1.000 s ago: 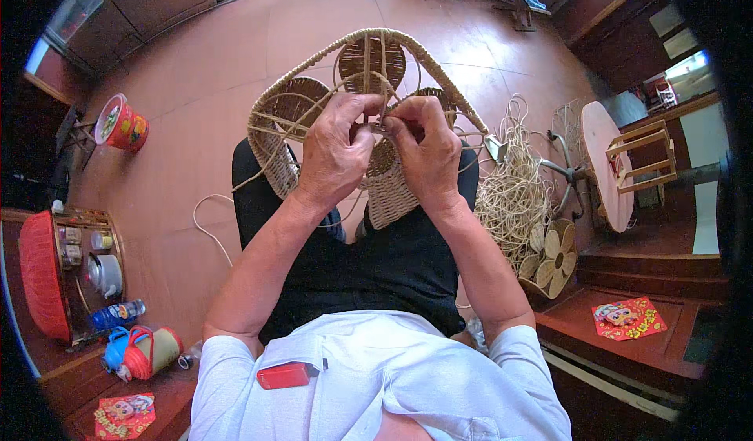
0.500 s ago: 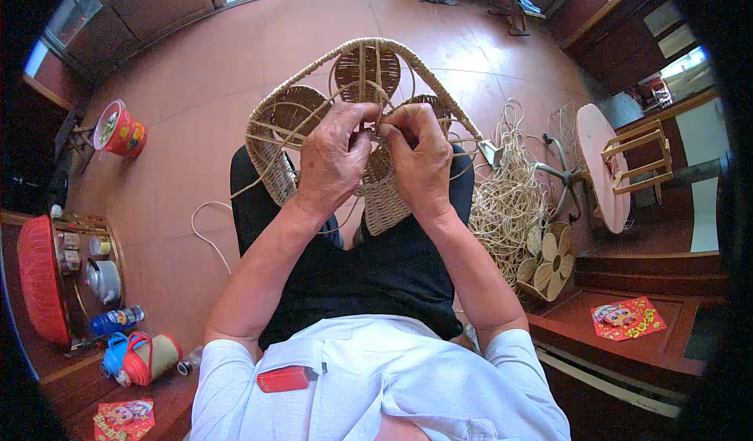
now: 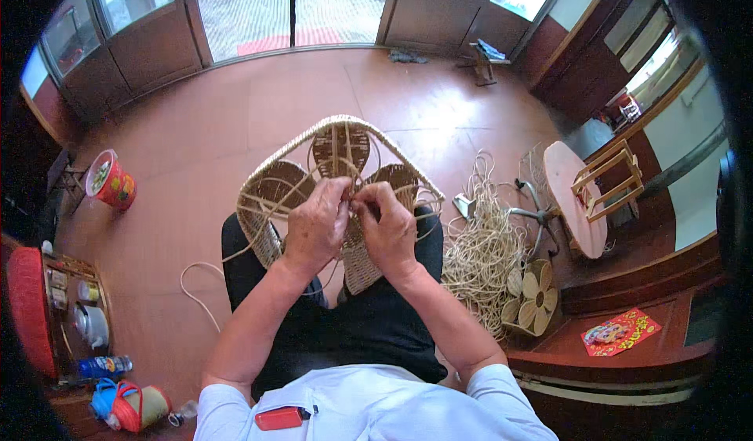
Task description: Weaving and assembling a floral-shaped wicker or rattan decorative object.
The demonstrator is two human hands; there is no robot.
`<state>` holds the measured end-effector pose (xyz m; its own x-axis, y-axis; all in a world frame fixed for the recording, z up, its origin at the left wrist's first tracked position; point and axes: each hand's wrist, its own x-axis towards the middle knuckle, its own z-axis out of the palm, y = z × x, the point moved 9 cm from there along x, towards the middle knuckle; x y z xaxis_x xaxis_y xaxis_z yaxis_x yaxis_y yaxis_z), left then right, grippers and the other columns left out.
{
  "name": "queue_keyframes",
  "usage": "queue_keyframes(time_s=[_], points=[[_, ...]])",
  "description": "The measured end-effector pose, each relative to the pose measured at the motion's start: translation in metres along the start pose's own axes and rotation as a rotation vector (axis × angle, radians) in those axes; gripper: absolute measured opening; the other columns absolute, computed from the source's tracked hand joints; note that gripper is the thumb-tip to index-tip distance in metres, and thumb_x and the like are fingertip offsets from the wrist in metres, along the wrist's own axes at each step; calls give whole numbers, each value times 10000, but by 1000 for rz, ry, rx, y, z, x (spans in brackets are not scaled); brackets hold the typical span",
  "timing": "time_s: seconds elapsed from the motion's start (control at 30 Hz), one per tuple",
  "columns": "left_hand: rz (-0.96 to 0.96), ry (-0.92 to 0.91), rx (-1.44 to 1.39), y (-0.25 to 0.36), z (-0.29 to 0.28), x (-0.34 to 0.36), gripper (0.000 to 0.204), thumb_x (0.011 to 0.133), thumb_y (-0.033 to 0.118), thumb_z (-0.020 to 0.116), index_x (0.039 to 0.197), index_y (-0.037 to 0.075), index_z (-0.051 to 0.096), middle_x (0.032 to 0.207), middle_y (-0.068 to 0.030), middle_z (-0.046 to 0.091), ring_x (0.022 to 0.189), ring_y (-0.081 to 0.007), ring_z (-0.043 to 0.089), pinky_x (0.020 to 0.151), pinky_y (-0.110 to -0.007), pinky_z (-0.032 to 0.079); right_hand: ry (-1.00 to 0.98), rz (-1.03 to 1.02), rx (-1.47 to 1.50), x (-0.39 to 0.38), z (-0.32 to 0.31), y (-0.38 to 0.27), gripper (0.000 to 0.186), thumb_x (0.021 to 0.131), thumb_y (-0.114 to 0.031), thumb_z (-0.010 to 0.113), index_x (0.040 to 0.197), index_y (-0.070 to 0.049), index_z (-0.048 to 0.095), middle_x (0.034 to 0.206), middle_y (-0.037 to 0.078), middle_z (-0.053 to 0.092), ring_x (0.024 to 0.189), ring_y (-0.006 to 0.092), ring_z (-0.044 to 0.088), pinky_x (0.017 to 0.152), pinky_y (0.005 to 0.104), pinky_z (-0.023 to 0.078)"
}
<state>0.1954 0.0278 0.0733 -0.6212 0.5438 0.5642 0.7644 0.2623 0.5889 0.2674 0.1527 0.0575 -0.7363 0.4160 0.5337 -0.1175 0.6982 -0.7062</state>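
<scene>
Daylight fills the doorway (image 3: 243, 11); the floor (image 3: 444, 113) glares; edges bow toward black corners.

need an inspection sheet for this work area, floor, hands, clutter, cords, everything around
Surface: reddish-brown floor; the work is over the person's lap, on black trousers.
Job's things: wicker piece with petal-shaped panels and loose strands.
Clutter: tangled heap of pale cord at right, flower-shaped woven piece beside it; red bucket, blue bottle and flask at left.
Hands: left hand and right hand close together at the wicker piece's middle, fingers curled; what they grip is too small to tell.
Cables: nothing seen.
Surroundings: glass doors at the far side; pale round tabletop and wooden frame at right.
</scene>
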Motion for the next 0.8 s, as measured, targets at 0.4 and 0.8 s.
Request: queue_keyframes(time_s=[0.4,0.8], points=[[37,-35,57,3,2,-2,394,981,45,659,1360,80,557,1092,-174,689,894,-430,740,725,-531,604,-14,-75,-25,1,-3,-11,168,946,39,728,1073,-46,658,938,161,733,862,350,760,750,422,588],[8,-10,-15,4,-7,-5,392,963,21,663,1346,68,591,1092,-187,710,929,-414,735,764,-504,601,-6,-174,-59,-2,-3,-19,149,966,-12,755,1083,-49,670,968,163,747,866,357,765,730,436,587]])
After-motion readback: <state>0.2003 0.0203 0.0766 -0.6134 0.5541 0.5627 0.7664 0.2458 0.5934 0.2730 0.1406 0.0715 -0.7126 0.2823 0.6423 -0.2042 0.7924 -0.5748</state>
